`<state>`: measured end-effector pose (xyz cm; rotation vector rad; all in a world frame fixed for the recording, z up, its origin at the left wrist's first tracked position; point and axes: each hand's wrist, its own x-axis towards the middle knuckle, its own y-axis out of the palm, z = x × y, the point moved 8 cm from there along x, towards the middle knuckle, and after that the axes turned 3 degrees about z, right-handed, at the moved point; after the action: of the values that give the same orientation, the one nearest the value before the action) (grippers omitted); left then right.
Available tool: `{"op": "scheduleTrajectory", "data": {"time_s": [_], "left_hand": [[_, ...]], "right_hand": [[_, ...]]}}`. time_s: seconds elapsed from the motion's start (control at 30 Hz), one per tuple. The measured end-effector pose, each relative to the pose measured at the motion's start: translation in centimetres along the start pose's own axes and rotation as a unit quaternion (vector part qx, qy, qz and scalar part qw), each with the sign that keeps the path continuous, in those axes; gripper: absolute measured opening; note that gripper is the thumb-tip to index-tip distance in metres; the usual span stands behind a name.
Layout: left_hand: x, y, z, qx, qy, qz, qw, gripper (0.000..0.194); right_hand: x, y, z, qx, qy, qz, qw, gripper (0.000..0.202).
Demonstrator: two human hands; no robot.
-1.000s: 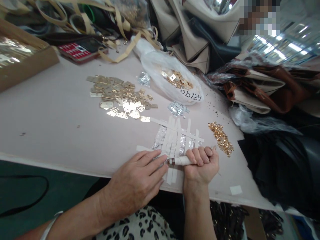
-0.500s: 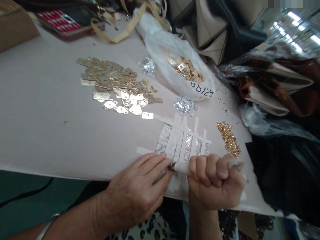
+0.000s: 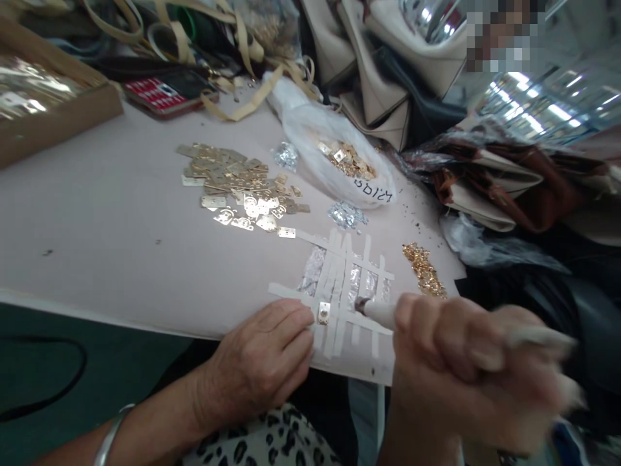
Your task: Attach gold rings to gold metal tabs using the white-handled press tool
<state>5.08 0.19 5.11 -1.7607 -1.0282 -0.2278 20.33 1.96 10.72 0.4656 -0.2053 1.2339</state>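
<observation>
Change: over the last 0.5 s the right hand point(image 3: 473, 362) pulled its white-wrapped hand tool point(image 3: 381, 312) back, and the small rectangular metal plate point(image 3: 324, 313) now shows. It lies on the near part of the taped patch point(image 3: 334, 265). My read: the plate's face is now exposed for a look; can't tell if anything is fixed.

Hands: right is a blurred fist closed around the tool, dark tip just right of the plate. Left hand point(image 3: 274, 343) at the patch's near-left edge, fingers bunched narrow just beside the plate; can't tell if it touches or pinches anything.

Around the patch: gold hardware pile point(image 3: 424, 268) to its right; silver pieces point(image 3: 347, 215) just beyond; gold plate pile point(image 3: 230, 175) beyond-left on the desk point(image 3: 121, 194). Farther past the patch: marked plastic bag point(image 3: 303, 123) of gold parts, then, far left, an open carton point(image 3: 97, 116).

In the way: the fist blocks the view of the desk right of the patch. The left fingers crowd the plate's left side.
</observation>
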Motion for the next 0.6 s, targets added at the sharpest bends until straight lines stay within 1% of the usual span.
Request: {"op": "scheduleTrajectory", "data": {"time_s": [0.13, 0.2, 0.23, 0.27, 0.3, 0.33, 0.37, 0.43, 0.5, 0.53, 0.57, 0.6], "left_hand": [[0.3, 0.0, -0.1, -0.007, 0.007, 0.002, 1.0, 0.011], [0.4, 0.1, -0.1, -0.004, 0.006, 0.011, 1.0, 0.013], [0.4, 0.1, -0.1, -0.001, 0.008, 0.014, 1.0, 0.014], [0.3, 0.1, -0.2, 0.002, 0.01, 0.015, 1.0, 0.014], [0.3, 0.1, -0.2, 0.005, 0.013, 0.013, 1.0, 0.014], [0.2, 0.0, -0.2, 0.007, 0.017, 0.012, 1.0, 0.015], [0.1, 0.0, -0.2, 0.008, 0.02, 0.009, 1.0, 0.015], [-0.1, -0.1, -0.2, 0.011, 0.021, 0.003, 1.0, 0.015], [-0.3, -0.1, -0.2, 0.01, 0.022, -0.004, 1.0, 0.016], [-0.3, -0.1, -0.2, 0.006, 0.022, -0.006, 1.0, 0.015], [-0.4, -0.1, -0.2, -0.003, 0.019, -0.007, 1.0, 0.015], [-0.5, -0.1, -0.2, -0.016, 0.011, -0.007, 1.0, 0.015]], "right_hand": [[-0.6, 1.2, -2.3, -0.003, 0.035, 0.009, 0.999, 0.039], [-0.5, 1.5, -2.8, -0.018, 0.059, 0.021, 0.998, 0.04], [-0.3, 1.4, -2.8, -0.048, 0.075, 0.031, 0.996, 0.041], [0.0, 1.1, -2.6, -0.101, 0.093, 0.044, 0.99, 0.042], [0.2, 0.7, -2.5, -0.174, 0.113, 0.064, 0.976, 0.041], [0.2, 0.3, -2.4, -0.255, 0.135, 0.092, 0.953, 0.037], [0.2, 0.0, -2.4, -0.333, 0.153, 0.127, 0.922, 0.029], [-0.5, -0.2, -2.8, -0.453, 0.168, 0.213, 0.849, 0.006], [-1.7, 0.0, -3.6, -0.515, 0.172, 0.292, 0.787, 0.024], [-2.2, 0.0, -4.0, -0.531, 0.176, 0.315, 0.766, 0.027], [-2.7, -0.1, -4.4, -0.54, 0.188, 0.325, 0.754, 0.025], [-2.9, -0.2, -4.8, -0.54, 0.206, 0.328, 0.747, 0.021]]}}
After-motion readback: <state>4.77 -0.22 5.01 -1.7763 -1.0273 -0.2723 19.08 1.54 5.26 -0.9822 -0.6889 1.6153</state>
